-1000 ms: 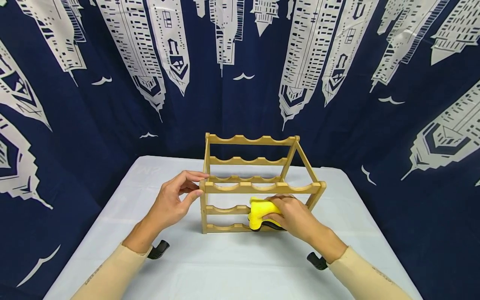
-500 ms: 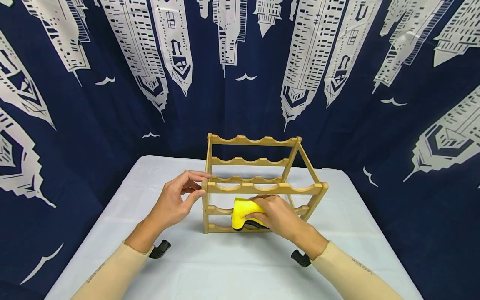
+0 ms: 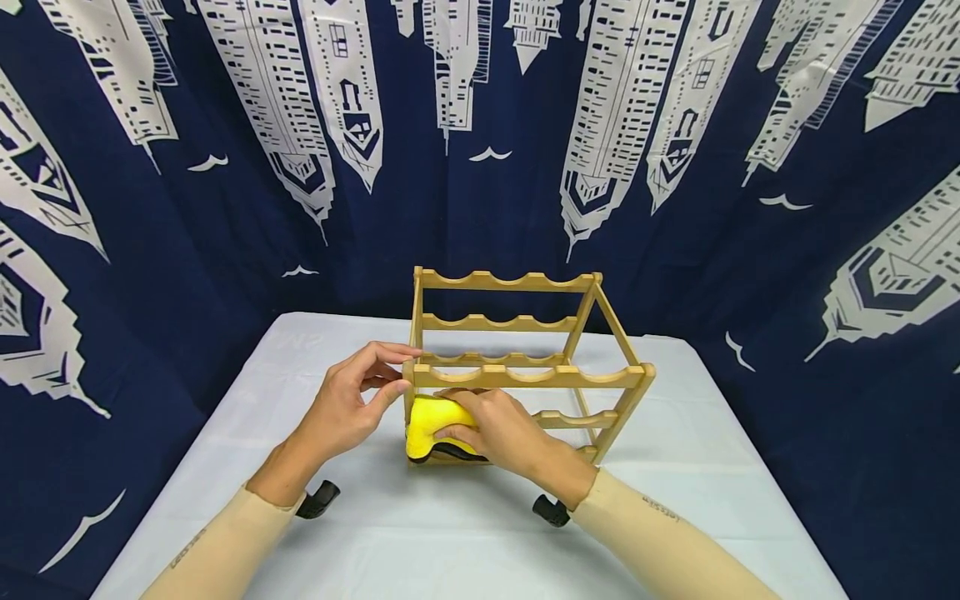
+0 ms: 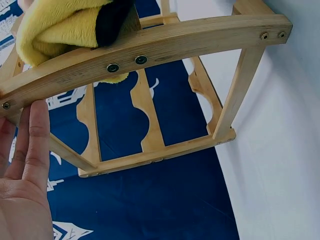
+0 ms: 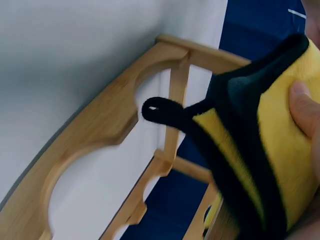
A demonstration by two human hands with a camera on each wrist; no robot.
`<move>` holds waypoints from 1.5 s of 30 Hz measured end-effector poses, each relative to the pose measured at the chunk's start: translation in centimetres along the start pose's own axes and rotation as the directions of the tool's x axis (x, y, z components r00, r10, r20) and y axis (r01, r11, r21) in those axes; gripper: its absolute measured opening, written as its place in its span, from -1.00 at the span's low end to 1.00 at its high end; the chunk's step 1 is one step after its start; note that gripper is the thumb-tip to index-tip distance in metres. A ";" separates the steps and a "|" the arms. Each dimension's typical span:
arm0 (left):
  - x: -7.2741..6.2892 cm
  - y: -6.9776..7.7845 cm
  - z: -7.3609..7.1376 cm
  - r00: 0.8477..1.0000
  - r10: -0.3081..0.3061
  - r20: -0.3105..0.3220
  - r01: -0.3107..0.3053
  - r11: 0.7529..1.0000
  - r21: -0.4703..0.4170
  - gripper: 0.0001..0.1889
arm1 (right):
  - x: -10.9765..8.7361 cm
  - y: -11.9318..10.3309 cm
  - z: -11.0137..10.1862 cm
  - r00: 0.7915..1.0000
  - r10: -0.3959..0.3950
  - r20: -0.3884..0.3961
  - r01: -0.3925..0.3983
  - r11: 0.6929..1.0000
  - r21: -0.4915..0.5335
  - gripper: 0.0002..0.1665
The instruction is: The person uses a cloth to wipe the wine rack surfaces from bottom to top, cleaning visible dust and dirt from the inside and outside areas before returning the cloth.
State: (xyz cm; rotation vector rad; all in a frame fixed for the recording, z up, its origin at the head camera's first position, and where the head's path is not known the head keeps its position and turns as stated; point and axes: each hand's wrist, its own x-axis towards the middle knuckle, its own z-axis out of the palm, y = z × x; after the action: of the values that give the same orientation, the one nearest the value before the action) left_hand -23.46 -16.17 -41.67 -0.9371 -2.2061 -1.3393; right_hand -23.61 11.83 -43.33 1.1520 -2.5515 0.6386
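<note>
A wooden wine rack (image 3: 527, 377) with scalloped rails stands on the table. My right hand (image 3: 498, 425) grips a yellow plush cleaning cloth (image 3: 429, 421) with black trim at the rack's front left, against the middle front rail. In the right wrist view the cloth (image 5: 287, 135) shows its black edging and a hanging loop, with my thumb across the yellow side. My left hand (image 3: 356, 398) holds the rack's front left corner post near the top, thumb in front. The left wrist view shows straight fingers of that hand (image 4: 30, 165) against the rack's side bar (image 4: 175, 42).
A white cloth covers the table (image 3: 420, 542). Behind it hangs a navy curtain (image 3: 480, 208) printed with white buildings and birds. Black wrist mounts (image 3: 321, 500) stick out beside both sleeves.
My right hand has slid the cleaning cloth leftward along the rack's front, from right of the middle to the left post. The left hand keeps its place at the corner.
</note>
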 end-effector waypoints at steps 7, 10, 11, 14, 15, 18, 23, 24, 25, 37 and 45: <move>0.1 0.1 -0.1 1.000 0.003 -0.009 -0.003 1.000 0.007 -0.69 | 1.1 -0.8 1.1 0.999 0.020 -0.047 -0.021 1.000 -0.008 -0.41; 0.0 0.1 -0.3 1.000 0.001 -0.010 -0.001 1.000 0.009 -0.68 | 1.2 -0.9 1.3 0.998 0.029 -0.050 -0.031 0.999 -0.034 -0.48; 0.0 0.1 -0.3 1.000 0.001 -0.010 -0.001 1.000 0.009 -0.68 | 1.2 -0.9 1.4 0.998 0.031 -0.049 -0.033 0.999 -0.042 -0.49; -0.1 0.0 -0.4 1.000 -0.003 -0.008 0.003 1.000 0.008 -0.69 | 1.1 -0.9 1.5 0.999 0.024 -0.047 -0.027 0.997 -0.071 -0.54; -0.1 0.0 -0.4 1.000 -0.003 -0.008 0.003 1.000 0.009 -0.69 | 1.0 -0.8 1.5 0.999 0.020 -0.048 -0.024 0.996 -0.084 -0.54; -0.2 -0.1 -0.4 1.000 -0.012 -0.010 0.012 1.000 0.010 -0.70 | 0.6 -0.5 1.4 0.999 0.019 -0.042 -0.023 0.994 -0.111 -0.58; -0.1 0.0 -0.6 1.000 -0.022 -0.007 0.023 1.000 0.019 -0.69 | -0.3 0.3 0.7 0.999 0.044 -0.001 -0.044 0.996 -0.074 -0.59; -0.1 0.1 -0.6 1.000 -0.022 -0.006 0.022 1.000 0.019 -0.69 | -0.4 0.5 0.5 0.999 0.047 0.008 -0.047 0.997 -0.063 -0.58; -0.1 0.1 -0.6 1.000 -0.025 -0.003 0.025 1.000 0.018 -0.69 | -0.6 0.7 0.4 0.999 0.046 0.013 -0.046 0.997 -0.058 -0.57; 0.0 0.2 -0.3 1.000 -0.021 0.018 0.021 1.000 0.000 -0.68 | -2.3 2.0 -1.2 1.000 0.027 -0.008 -0.028 0.996 -0.079 -0.55; 0.0 0.4 -0.3 0.999 -0.049 0.022 0.049 0.999 0.019 -0.63 | -3.7 3.4 -2.0 0.999 0.015 -0.052 -0.019 0.995 -0.095 -0.55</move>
State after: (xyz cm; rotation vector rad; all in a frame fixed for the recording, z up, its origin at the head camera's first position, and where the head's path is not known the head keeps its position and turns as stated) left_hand -23.20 -16.32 -41.32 -0.9011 -2.2684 -1.3335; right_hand -23.63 17.17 -44.08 1.0697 -2.5220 0.5361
